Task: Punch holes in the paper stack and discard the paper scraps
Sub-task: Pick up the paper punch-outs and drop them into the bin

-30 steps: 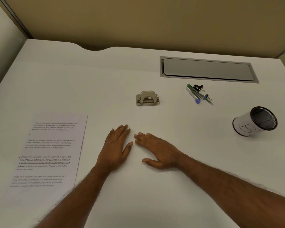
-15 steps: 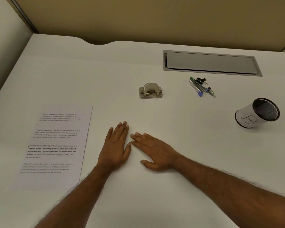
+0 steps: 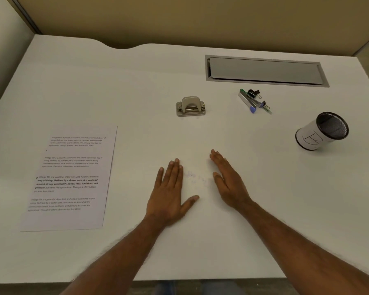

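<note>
A printed paper stack [image 3: 70, 177] lies flat on the left of the white desk [image 3: 136, 81]. A small metal hole punch [image 3: 190, 106] sits in the middle, beyond my hands. My left hand [image 3: 168, 192] rests palm down on the desk, fingers together and thumb out, holding nothing. My right hand [image 3: 228, 179] is a little to its right, tilted on its edge with fingers straight, also holding nothing. A gap of bare desk separates the two hands. Both are well short of the punch and to the right of the paper.
A black mesh cup wrapped in white paper marked "B" [image 3: 322, 130] stands at the right. Pens and binder clips [image 3: 255, 100] lie right of the punch. A grey cable flap [image 3: 264, 70] is set into the desk at the back. The desk's front edge is near my forearms.
My hands, which lay fingertip to fingertip, have moved apart. The right hand has slid right and tipped onto its edge. The view has shifted slightly.
</note>
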